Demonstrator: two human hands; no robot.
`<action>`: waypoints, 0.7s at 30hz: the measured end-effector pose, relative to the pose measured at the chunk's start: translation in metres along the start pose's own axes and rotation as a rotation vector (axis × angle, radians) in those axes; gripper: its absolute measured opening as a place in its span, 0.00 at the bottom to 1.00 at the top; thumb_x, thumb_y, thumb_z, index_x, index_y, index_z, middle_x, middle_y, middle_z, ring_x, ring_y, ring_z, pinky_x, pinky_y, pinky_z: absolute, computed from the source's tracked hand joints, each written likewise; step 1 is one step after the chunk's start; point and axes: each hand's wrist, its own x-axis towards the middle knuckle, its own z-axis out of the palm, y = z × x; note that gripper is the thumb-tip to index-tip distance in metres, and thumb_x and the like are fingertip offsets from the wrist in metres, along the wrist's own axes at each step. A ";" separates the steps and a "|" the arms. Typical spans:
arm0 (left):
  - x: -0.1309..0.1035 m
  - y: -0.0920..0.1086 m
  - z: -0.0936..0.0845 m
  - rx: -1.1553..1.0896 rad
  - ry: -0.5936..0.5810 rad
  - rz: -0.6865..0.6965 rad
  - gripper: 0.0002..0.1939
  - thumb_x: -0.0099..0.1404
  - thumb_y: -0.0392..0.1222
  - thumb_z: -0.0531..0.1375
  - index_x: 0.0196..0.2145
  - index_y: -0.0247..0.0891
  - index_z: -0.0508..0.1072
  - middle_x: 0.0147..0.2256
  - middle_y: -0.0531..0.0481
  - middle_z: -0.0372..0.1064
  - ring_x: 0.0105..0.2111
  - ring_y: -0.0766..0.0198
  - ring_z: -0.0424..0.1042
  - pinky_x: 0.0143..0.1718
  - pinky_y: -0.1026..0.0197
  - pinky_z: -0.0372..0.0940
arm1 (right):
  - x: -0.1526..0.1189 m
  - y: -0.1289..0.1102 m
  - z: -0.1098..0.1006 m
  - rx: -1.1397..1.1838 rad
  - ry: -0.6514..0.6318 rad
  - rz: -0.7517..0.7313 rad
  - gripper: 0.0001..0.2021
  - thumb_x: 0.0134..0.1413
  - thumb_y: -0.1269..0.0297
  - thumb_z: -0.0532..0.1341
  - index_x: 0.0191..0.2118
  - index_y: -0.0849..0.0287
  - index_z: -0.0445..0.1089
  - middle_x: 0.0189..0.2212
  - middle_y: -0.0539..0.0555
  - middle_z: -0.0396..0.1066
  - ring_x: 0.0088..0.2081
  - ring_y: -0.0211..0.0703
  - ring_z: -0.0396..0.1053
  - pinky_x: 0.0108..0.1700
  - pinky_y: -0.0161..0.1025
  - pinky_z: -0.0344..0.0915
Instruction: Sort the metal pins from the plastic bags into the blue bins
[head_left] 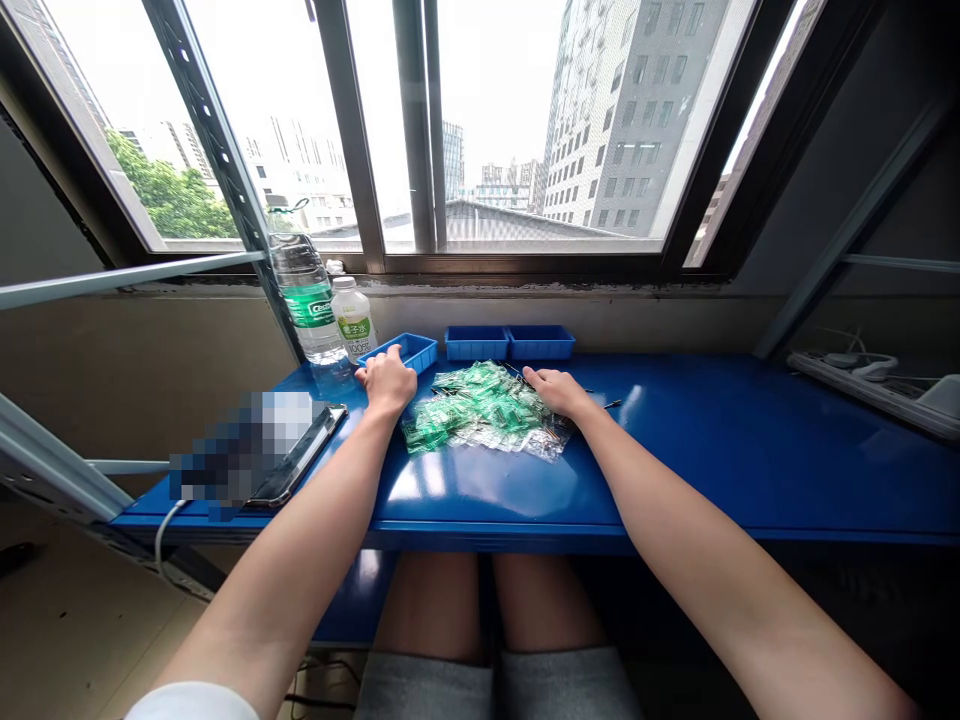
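Note:
A pile of small clear and green plastic packets point(487, 405) lies on the blue table point(697, 440) in front of me. My left hand point(388, 380) grips the near left side of a blue tray point(420, 350), which sits at an angle left of the pile. Two more blue trays, one on the left point(476, 343) and one on the right point(541, 343), stand side by side behind the packets. At the pile's right edge is my right hand point(559, 390), its fingers closed together; what they hold, if anything, is too small to name.
A large water bottle point(307, 305) and a smaller white bottle point(352, 320) stand at the back left. A tablet-like device point(300, 455) lies on the left, partly blurred. Thin dark pieces point(613, 404) lie right of my right hand. A power strip point(870, 395) is at the far right.

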 end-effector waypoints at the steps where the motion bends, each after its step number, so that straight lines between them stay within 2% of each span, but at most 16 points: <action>1: 0.000 0.000 -0.001 0.024 -0.018 0.009 0.24 0.57 0.33 0.52 0.52 0.37 0.71 0.47 0.36 0.69 0.51 0.44 0.62 0.49 0.45 0.53 | 0.000 0.000 0.000 -0.001 0.000 -0.001 0.35 0.58 0.36 0.40 0.42 0.58 0.72 0.45 0.61 0.73 0.45 0.55 0.69 0.40 0.40 0.60; 4: 0.002 -0.003 0.000 0.071 -0.052 0.022 0.21 0.58 0.34 0.51 0.46 0.39 0.77 0.47 0.37 0.68 0.50 0.44 0.62 0.48 0.45 0.53 | 0.001 0.001 0.001 -0.003 0.000 -0.004 0.35 0.58 0.36 0.40 0.44 0.58 0.72 0.47 0.62 0.73 0.46 0.56 0.69 0.42 0.40 0.60; 6: 0.003 -0.005 0.002 0.071 -0.037 0.018 0.21 0.58 0.34 0.51 0.45 0.40 0.77 0.46 0.37 0.68 0.49 0.45 0.62 0.48 0.45 0.54 | 0.002 0.001 0.001 -0.005 -0.001 -0.007 0.35 0.58 0.36 0.40 0.45 0.58 0.72 0.48 0.62 0.72 0.47 0.57 0.68 0.42 0.41 0.60; 13: 0.001 -0.010 0.002 0.035 0.113 0.026 0.15 0.56 0.32 0.54 0.37 0.38 0.79 0.46 0.36 0.64 0.51 0.43 0.58 0.51 0.43 0.54 | 0.002 0.002 0.001 -0.004 -0.001 -0.006 0.35 0.58 0.36 0.39 0.43 0.58 0.72 0.47 0.62 0.72 0.47 0.56 0.69 0.42 0.41 0.60; 16: 0.000 -0.011 0.000 0.022 0.136 0.006 0.16 0.57 0.33 0.55 0.39 0.39 0.80 0.45 0.36 0.63 0.51 0.42 0.59 0.50 0.44 0.57 | 0.002 0.002 0.000 -0.014 -0.001 -0.010 0.34 0.58 0.36 0.40 0.43 0.58 0.72 0.48 0.62 0.72 0.47 0.57 0.68 0.41 0.41 0.60; 21: 0.006 -0.017 0.000 -0.036 0.040 0.006 0.21 0.59 0.32 0.52 0.47 0.38 0.77 0.46 0.37 0.65 0.46 0.49 0.67 0.48 0.52 0.64 | 0.001 0.001 0.001 -0.013 -0.001 -0.014 0.33 0.59 0.37 0.40 0.41 0.57 0.72 0.45 0.61 0.73 0.45 0.56 0.69 0.40 0.40 0.60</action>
